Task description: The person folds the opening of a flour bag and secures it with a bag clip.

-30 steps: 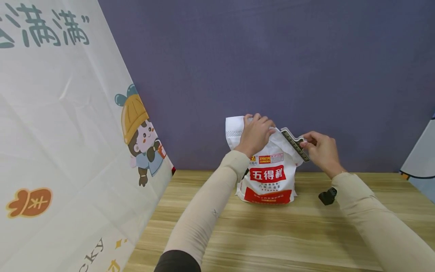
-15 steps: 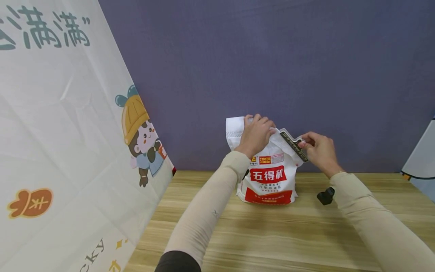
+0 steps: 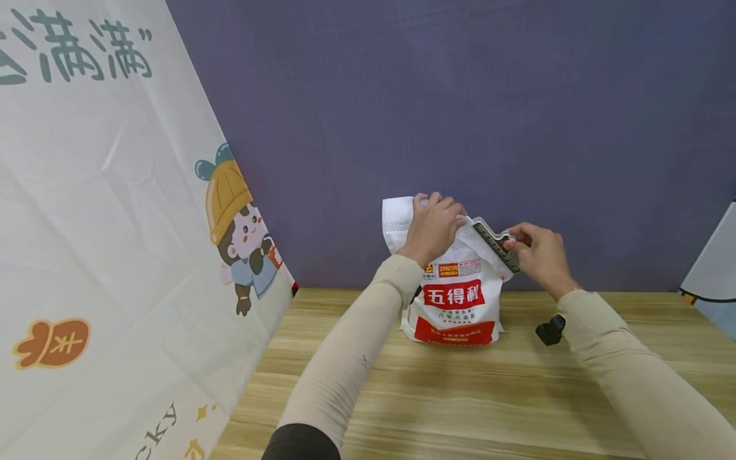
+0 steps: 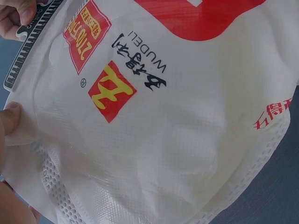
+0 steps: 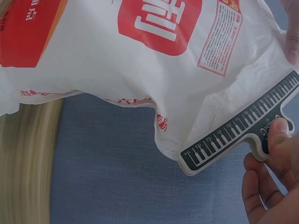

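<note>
A white flour bag [image 3: 454, 319] with red print stands upright on the table. My left hand [image 3: 432, 229] grips its folded top, and in the left wrist view the thumb [image 4: 10, 116] presses on the white material. Along the bag's upper right corner lies a black and white sealing clip [image 3: 496, 245] with a piano-key pattern, slanting down to the right. My right hand [image 3: 540, 254] pinches the clip's handle between thumb and fingers. In the right wrist view the clip [image 5: 238, 126] runs along the bag's edge, its far end just past the corner.
A wood-grain table [image 3: 460, 396] carries the bag, with a blue-grey cloth wall [image 3: 460, 115] close behind. A white printed sheet [image 3: 115, 223] hangs along the left side. A small black device [image 3: 551, 330] sits at the right sleeve. Something white [image 3: 713, 255] stands at the right edge.
The right hand and the clip have shifted very slightly left against the bag's corner. The left hand keeps its hold on the bag's top, and the bag stands where it was.
</note>
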The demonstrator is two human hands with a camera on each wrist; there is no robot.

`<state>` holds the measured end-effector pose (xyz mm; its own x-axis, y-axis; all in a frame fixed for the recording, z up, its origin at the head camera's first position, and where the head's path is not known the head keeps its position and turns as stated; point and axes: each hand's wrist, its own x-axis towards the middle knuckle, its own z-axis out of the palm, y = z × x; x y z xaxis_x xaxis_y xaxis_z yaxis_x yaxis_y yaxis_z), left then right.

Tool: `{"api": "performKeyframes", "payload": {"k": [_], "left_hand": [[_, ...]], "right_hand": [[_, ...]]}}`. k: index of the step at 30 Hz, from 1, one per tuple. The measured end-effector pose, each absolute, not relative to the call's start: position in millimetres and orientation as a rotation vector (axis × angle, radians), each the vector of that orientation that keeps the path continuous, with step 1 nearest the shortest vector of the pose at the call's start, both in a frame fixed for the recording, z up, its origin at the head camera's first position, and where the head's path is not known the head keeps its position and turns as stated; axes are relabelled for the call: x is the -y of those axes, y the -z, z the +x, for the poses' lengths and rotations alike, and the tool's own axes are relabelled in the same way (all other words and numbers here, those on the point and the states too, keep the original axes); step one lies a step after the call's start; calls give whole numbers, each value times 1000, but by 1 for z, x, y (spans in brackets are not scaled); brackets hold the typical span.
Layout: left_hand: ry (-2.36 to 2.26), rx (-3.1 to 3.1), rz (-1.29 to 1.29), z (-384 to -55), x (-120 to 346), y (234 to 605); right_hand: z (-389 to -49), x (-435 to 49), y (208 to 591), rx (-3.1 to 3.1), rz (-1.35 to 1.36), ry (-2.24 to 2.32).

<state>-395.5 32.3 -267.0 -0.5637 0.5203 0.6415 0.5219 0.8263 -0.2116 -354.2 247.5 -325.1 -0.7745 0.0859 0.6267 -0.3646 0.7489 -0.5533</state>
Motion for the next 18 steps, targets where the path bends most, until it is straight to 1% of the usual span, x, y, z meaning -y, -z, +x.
{"api": "performKeyframes", "payload": {"k": [18], "left_hand": [[5,2285,-750,-393,-30,267]], "right_hand": [[-352,-239,327,2338,193,-941]]}}
